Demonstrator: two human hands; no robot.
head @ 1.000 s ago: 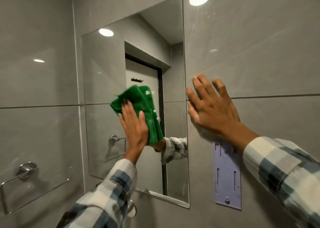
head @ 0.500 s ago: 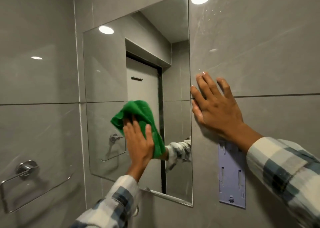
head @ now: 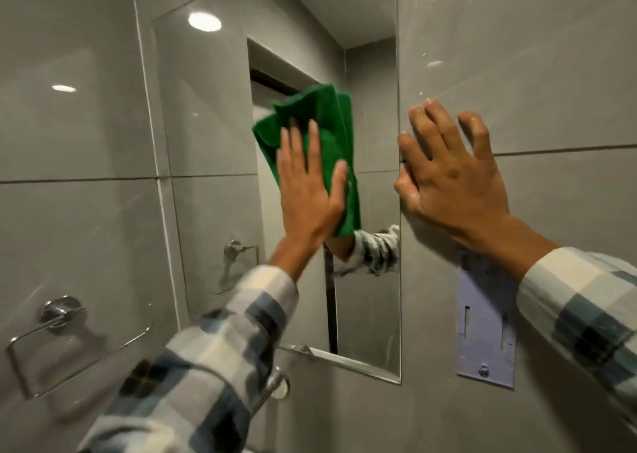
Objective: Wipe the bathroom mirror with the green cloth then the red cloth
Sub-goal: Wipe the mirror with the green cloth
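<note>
A frameless rectangular mirror (head: 213, 149) hangs on the grey tiled wall. My left hand (head: 308, 190) presses a folded green cloth (head: 320, 115) flat against the glass in the mirror's right half, at mid height. The cloth sticks out above and to the right of my fingers. My right hand (head: 448, 173) lies flat with spread fingers on the wall tile just right of the mirror's edge, and holds nothing. No red cloth is in view.
A chrome towel ring (head: 58, 314) is fixed to the wall at lower left. A pale lilac plastic bracket (head: 486, 335) is stuck to the tile below my right hand. A chrome fitting (head: 281, 383) sits under the mirror's bottom edge.
My left hand dipped with the green cloth, then slid it up and to the right across the glass. The right hand stays planted on the wall. The camera has come closer.
</note>
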